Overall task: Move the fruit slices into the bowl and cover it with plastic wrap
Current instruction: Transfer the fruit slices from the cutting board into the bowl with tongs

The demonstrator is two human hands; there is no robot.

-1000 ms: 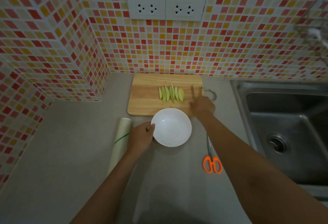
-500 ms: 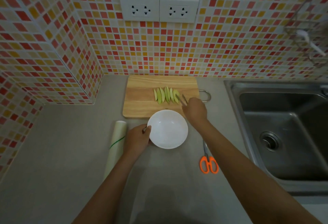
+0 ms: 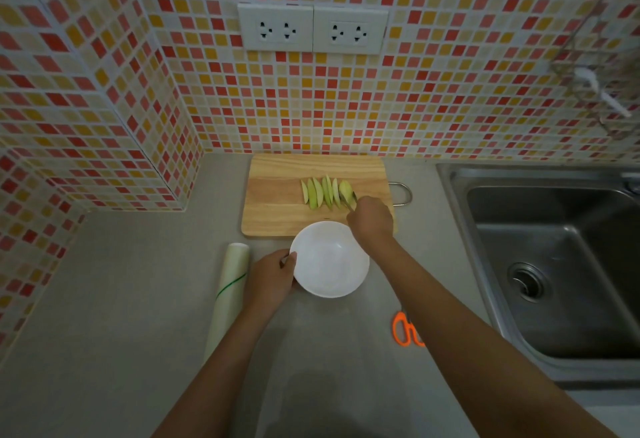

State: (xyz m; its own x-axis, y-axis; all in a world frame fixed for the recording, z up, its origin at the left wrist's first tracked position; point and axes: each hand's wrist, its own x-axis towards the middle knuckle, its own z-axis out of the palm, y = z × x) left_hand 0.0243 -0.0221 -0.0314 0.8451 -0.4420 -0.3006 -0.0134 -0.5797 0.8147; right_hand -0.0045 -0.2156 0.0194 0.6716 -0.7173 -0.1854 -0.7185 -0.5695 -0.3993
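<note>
Several green fruit slices (image 3: 322, 192) lie in a row on the wooden cutting board (image 3: 277, 209). My right hand (image 3: 370, 219) holds thin metal tongs (image 3: 349, 201) whose tips touch the rightmost slice. An empty white bowl (image 3: 329, 259) sits on the counter just in front of the board. My left hand (image 3: 273, 276) grips the bowl's left rim, thumb on the edge. A roll of plastic wrap (image 3: 228, 292) lies on the counter left of my left hand.
Orange-handled scissors (image 3: 405, 330) lie on the counter right of the bowl, partly under my right forearm. A steel sink (image 3: 554, 264) fills the right side. Tiled walls stand behind and to the left, with two sockets (image 3: 313, 28) above the board.
My right hand moved left along the board, bringing the tongs to the rightmost slice. The camera tilted slightly; my left hand stays on the bowl.
</note>
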